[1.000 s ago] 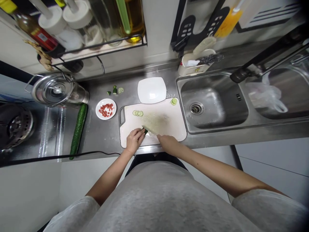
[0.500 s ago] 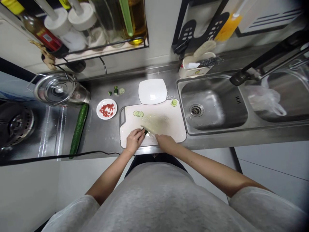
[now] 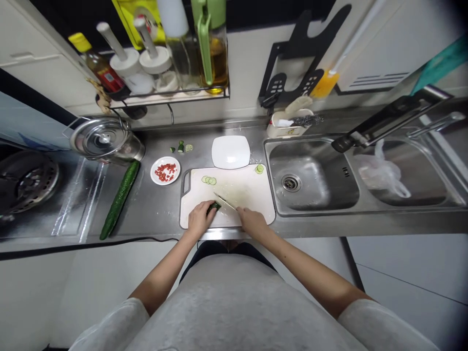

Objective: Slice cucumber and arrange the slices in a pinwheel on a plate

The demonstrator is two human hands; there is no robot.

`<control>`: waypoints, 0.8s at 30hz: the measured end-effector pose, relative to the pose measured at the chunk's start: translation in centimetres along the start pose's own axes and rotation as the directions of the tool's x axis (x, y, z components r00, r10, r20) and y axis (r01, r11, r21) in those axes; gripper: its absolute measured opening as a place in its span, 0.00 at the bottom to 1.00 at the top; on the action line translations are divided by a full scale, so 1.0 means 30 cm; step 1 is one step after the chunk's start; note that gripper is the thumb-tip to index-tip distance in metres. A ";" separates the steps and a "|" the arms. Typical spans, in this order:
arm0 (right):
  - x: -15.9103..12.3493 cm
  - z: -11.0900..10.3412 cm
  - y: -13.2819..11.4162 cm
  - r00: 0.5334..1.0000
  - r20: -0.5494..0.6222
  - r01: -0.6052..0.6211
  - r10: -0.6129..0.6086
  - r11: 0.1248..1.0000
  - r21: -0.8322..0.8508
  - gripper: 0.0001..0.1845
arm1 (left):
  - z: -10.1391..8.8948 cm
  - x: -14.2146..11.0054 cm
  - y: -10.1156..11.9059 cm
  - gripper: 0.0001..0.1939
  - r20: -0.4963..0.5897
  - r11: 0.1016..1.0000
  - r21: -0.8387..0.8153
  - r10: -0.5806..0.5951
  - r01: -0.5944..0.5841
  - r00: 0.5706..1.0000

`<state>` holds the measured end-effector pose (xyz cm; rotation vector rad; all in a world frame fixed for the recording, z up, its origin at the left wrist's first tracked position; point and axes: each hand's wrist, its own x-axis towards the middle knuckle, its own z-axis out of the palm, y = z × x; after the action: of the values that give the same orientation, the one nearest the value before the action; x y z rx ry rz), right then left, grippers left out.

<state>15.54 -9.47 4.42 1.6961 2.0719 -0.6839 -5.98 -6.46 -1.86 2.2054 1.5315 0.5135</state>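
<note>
On the white cutting board (image 3: 237, 183), my left hand (image 3: 199, 217) is closed around a short piece of dark green cucumber (image 3: 213, 207). My right hand (image 3: 252, 222) grips a knife (image 3: 225, 201), its blade pointing up and left, a small gap to the right of the cucumber piece. A few cucumber slices (image 3: 209, 180) lie toward the board's upper left, and more cucumber slices (image 3: 259, 168) sit at its upper right corner. Behind the board is a white square plate (image 3: 230, 152).
Left of the board stands a small plate (image 3: 155, 179) with chopped red bits. A whole cucumber (image 3: 120, 201) lies beside a steel pot (image 3: 126, 146). Cucumber ends (image 3: 180, 146) rest behind. At right is a steel sink (image 3: 318, 175); a seasoning rack (image 3: 175, 97) hangs above.
The knife has come away from the cucumber piece, leaving a gap. My left fingers have shifted back so more of the piece shows. The whole view has also shifted.
</note>
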 end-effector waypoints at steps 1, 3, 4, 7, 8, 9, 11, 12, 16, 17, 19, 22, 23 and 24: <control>-0.005 -0.004 0.016 0.999 -0.031 -0.022 0.021 0.999 -0.033 0.22 | -0.002 -0.002 0.005 0.14 -0.002 1.000 -0.012 -0.023 0.023 1.000; -0.012 -0.010 0.048 0.994 -0.107 -0.042 0.032 0.995 -0.093 0.25 | -0.004 -0.009 0.009 0.15 -0.011 0.998 -0.038 -0.056 0.056 0.998; -0.014 -0.012 0.063 0.989 -0.148 -0.043 0.025 0.992 -0.116 0.26 | -0.004 -0.013 0.009 0.16 -0.019 0.997 -0.050 -0.066 0.065 0.998; -0.018 -0.008 0.099 0.967 -0.254 -0.045 0.005 0.988 -0.149 0.26 | -0.005 -0.021 0.003 0.16 -0.055 0.992 -0.088 -0.094 0.089 0.994; -0.019 -0.006 0.106 0.961 -0.278 -0.047 0.004 0.988 -0.148 0.26 | -0.006 -0.019 0.002 0.16 -0.074 0.989 -0.106 -0.110 0.102 0.991; -0.021 -0.003 0.112 0.955 -0.296 -0.048 0.002 0.988 -0.146 0.26 | -0.007 -0.014 0.003 0.16 -0.098 0.985 -0.126 -0.132 0.119 0.986; -0.027 0.000 0.117 0.947 -0.321 -0.044 -0.006 0.988 -0.147 0.25 | -0.011 0.010 0.013 0.16 -0.150 0.974 -0.174 -0.171 0.144 0.974; -0.031 0.001 0.118 0.944 -0.330 -0.043 -0.010 0.988 -0.152 0.25 | -0.013 0.027 0.023 0.16 -0.164 0.971 -0.194 -0.173 0.141 0.971; -0.051 -0.001 0.121 0.933 -0.357 -0.025 -0.045 0.982 -0.190 0.23 | -0.020 0.108 0.086 0.16 -0.089 0.979 -0.202 -0.060 0.041 0.994; -0.058 -0.001 0.124 0.929 -0.364 -0.017 -0.059 0.979 -0.201 0.23 | -0.020 0.124 0.102 0.15 -0.053 0.980 -0.198 -0.040 0.029 0.998; -0.070 -0.001 0.133 0.920 -0.384 -0.006 -0.080 0.976 -0.218 0.23 | -0.017 0.146 0.128 0.14 0.001 0.978 -0.205 -0.030 0.030 1.000; -0.086 0.004 0.152 0.912 -0.405 -0.025 -0.073 0.973 -0.230 0.22 | -0.006 0.158 0.154 0.11 0.020 0.970 -0.242 -0.032 0.036 0.999; -0.090 0.007 0.159 0.912 -0.405 -0.036 -0.063 0.972 -0.234 0.22 | -0.001 0.160 0.160 0.09 0.016 0.967 -0.250 -0.038 0.040 0.999; -0.094 0.010 0.165 0.913 -0.404 -0.048 -0.054 0.970 -0.238 0.22 | 0.003 0.163 0.164 0.08 0.010 0.965 -0.256 -0.052 0.053 0.999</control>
<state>20.94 -11.11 5.13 1.8050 2.3155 -0.0609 -0.42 -3.43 0.97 1.9632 1.4297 0.6516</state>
